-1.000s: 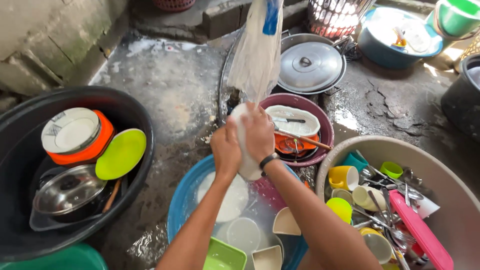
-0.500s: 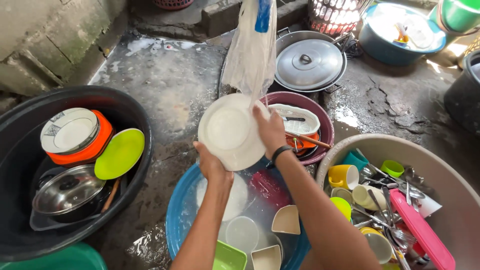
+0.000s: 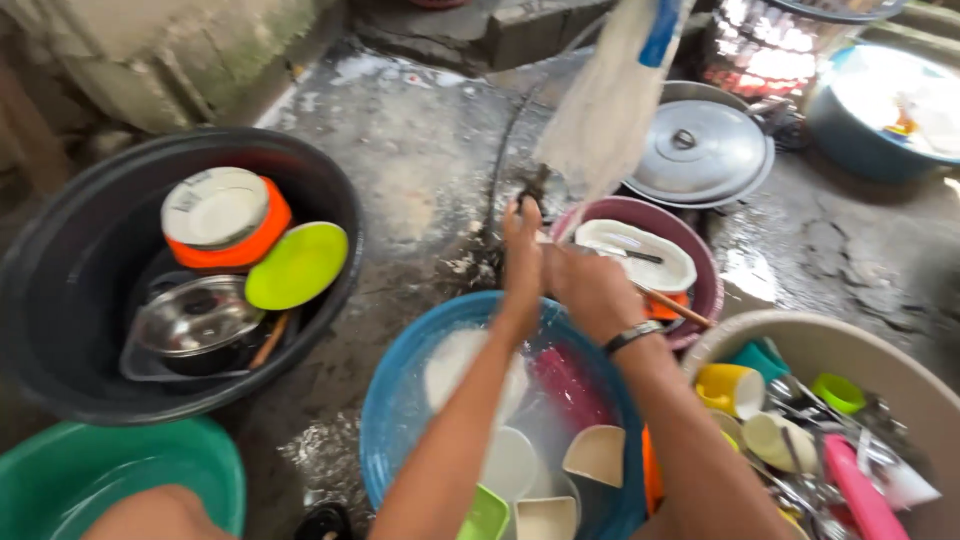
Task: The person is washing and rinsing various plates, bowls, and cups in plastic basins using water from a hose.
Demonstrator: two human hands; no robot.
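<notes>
My left hand [image 3: 522,255] and my right hand [image 3: 592,288] meet above the blue basin [image 3: 392,400], under water falling from a cloth-wrapped tap [image 3: 610,100]. A white plate [image 3: 547,241] is pressed between them, edge-on to me and almost hidden. My left fingers point up flat against it, and my right hand, with a dark wristband, curls round its other side. The blue basin holds soapy water, white plates, cream bowls and a green container [image 3: 485,515].
A black tub [image 3: 60,300] on the left holds an orange bowl, a lime plate [image 3: 297,265] and a steel lid. A maroon basin [image 3: 700,250] with a white basket sits behind my hands. A beige tub [image 3: 830,340] of cups and cutlery is right, a green basin [image 3: 120,470] bottom left.
The plate faced me flat half a second ago; it has turned edge-on between my hands. The view has shifted, so everything sits further right and lower.
</notes>
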